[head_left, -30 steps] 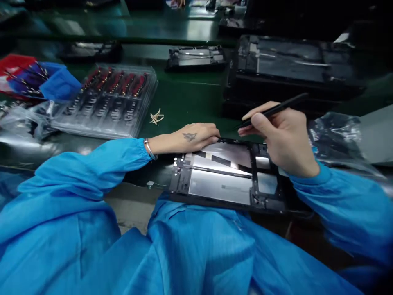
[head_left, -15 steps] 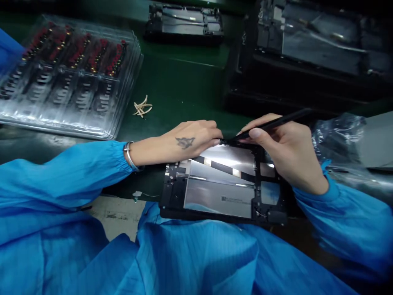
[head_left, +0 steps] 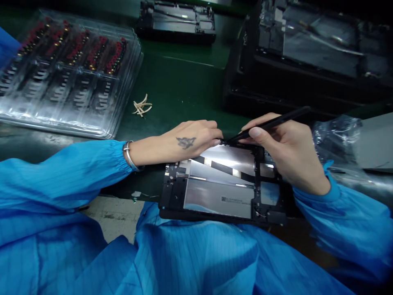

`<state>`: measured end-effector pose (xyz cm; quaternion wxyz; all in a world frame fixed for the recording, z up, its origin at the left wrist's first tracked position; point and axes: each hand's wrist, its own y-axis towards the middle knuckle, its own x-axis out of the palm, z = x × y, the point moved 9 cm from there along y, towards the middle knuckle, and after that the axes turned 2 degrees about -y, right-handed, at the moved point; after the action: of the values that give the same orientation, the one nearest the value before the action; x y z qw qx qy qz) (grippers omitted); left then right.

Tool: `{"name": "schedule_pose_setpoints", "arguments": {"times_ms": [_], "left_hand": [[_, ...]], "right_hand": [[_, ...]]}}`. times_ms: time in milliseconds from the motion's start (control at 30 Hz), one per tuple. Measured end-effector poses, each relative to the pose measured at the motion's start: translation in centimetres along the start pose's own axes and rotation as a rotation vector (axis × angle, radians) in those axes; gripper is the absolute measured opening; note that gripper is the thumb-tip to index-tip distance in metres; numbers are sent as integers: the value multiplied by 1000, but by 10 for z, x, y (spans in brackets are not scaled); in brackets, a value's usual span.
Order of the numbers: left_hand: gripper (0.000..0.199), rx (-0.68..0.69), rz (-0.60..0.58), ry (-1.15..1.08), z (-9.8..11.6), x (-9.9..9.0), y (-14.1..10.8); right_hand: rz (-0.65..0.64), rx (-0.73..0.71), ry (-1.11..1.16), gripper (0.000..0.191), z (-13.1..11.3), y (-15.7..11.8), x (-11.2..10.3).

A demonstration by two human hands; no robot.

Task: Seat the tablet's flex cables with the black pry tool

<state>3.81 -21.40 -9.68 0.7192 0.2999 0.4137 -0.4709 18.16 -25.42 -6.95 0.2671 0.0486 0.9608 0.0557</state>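
An opened tablet (head_left: 219, 196) with a bare silver panel and a black frame lies at the table's near edge, partly over my lap. My left hand (head_left: 195, 137) reaches across its upper left, fingers bent and pressed together at the far edge. Whatever those fingertips pinch is hidden. In my right hand (head_left: 288, 143) is a slim black pair of tweezers (head_left: 276, 121), gripped between thumb and fingers. The tips point down-left and meet the far edge of the tablet, close beside my left fingertips. A dark strip with pale patches crosses the panel.
Clear plastic trays (head_left: 89, 119) with red and black parts are stacked at left. Thin beige strips (head_left: 142, 105) lie on the green table (head_left: 181, 86). More opened tablets stand at the back (head_left: 176, 20) and in a tall stack at right (head_left: 307, 78). Crumpled clear plastic (head_left: 337, 137) lies right.
Both hands and the tweezers stay almost in place at the tablet's far edge. The background shifts slightly as the head view moves.
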Motion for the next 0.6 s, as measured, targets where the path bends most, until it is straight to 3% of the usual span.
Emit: {"name": "schedule_pose_setpoints", "arguments": {"times_ms": [600], "left_hand": [[39, 59, 51, 16, -1, -1, -1]], "right_hand": [[-7, -60, -66, 22, -5, 0, -1]]}}
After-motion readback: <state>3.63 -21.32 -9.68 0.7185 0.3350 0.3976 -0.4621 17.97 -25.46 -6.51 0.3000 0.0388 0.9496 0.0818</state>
